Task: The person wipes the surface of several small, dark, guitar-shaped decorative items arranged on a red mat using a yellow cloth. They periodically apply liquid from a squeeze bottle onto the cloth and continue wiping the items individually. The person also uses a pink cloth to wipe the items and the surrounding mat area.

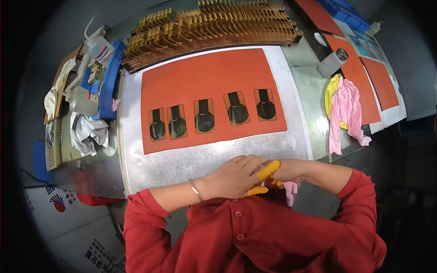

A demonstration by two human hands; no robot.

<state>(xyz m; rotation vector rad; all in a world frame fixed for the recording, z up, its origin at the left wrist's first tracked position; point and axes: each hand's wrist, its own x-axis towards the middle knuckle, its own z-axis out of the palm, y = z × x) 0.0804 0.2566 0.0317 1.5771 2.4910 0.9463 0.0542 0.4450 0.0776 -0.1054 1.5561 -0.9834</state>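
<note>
Close to my body, at the front edge of the table, my two hands meet. My left hand (230,176) reaches across with its fingers curled in against the other hand; what lies under them is hidden. My right hand (289,170) is closed, and a pink cloth (291,193) hangs out below it, with a bit of pink showing between the hands. Yellow finger cots (267,170) cover several fingertips. Beyond the hands, several flat rectangular pieces (204,116), each with a black round-ended shape, lie in a row on an orange mat (205,77).
A rack of curved brass-coloured strips (209,27) stands behind the mat. On the left are a blue bin (109,86) with squeeze bottles and a white cloth (88,134). Pink and yellow cloths (346,109) and a grey bottle (332,63) sit at the right.
</note>
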